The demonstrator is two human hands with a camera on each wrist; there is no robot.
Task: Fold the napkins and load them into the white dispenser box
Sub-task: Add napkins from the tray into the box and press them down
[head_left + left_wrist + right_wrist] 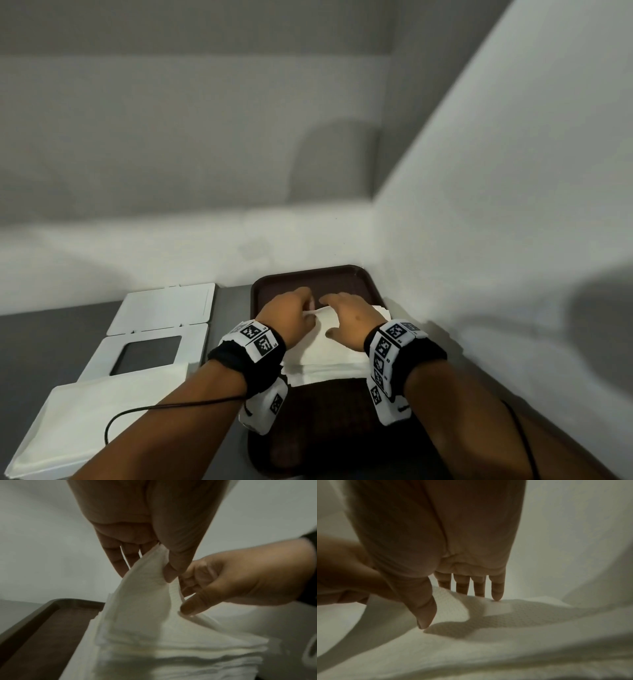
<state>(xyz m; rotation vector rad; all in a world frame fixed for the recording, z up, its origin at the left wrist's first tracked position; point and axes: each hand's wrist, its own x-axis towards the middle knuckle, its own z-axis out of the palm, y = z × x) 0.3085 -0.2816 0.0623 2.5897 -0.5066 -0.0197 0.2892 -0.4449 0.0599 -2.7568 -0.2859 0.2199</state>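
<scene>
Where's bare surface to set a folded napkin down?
Near end of the brown tray, between the napkin stack and its front rim. Grey counter strip between tray and white dispenser box. Crowded: both hands over the stack.

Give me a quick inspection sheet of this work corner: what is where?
Surface: dark grey counter, set in a wall corner.
Job's things: napkin stack on the brown tray; white dispenser box to its left, lid open; a white sheet lies nearer.
Clutter: nothing seen.
Hands: left hand pinches the top napkin, lifting its edge; right hand rests fingers spread on the stack.
Cables: black cable from the left wristband; another runs along the right forearm.
Surroundings: plain pale walls.
</scene>
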